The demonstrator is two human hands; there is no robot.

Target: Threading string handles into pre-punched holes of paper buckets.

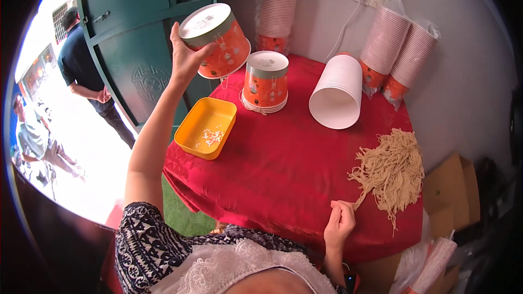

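While left hand (185,57) lifts orange paper bucket (216,41), right hand (339,223) pinches tan strings (393,171)

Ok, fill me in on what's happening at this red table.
A person sits at a table under a red cloth. Their left hand holds an orange paper bucket up in the air, tilted, with its white lid on. Their right hand pinches a strand from the bundle of tan strings lying on the cloth. Another lidded bucket stands on the table, beside a yellow tray holding small white bits, and a stack of white cups lies on its side.
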